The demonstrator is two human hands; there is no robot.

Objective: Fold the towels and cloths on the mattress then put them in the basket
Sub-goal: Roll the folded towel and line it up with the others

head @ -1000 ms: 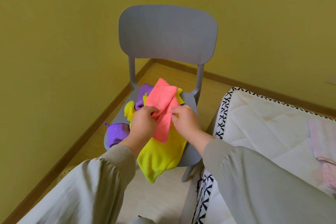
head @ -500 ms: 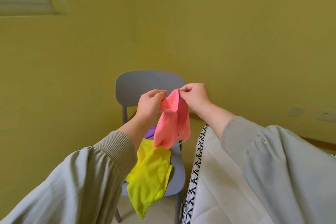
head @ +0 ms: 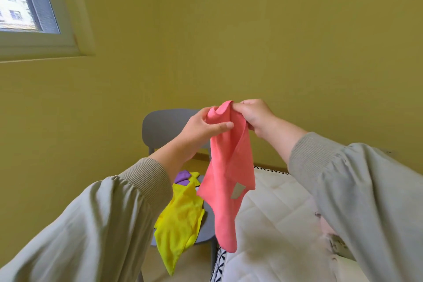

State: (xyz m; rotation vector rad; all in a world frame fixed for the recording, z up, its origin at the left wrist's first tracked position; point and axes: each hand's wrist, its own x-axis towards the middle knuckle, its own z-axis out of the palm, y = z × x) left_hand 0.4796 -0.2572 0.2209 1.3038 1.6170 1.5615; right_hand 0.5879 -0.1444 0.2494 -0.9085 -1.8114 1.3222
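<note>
I see my left hand (head: pixel 201 128) and right hand (head: pixel 254 117) both pinching the pink cloth (head: pixel 226 185) by its top edge; it hangs below them. Under my left hand, 1 yellow cloth (head: pixel 180 220) drapes off the chair (head: pixel 164 126).

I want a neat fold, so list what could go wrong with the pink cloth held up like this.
1. The left hand and right hand pinch the pink cloth close together at its top, so it hangs bunched. Laid on the mattress like this, it would likely fold crooked.
2. The yellow cloth hangs well over the edge of the chair seat and may slide to the floor.
</note>
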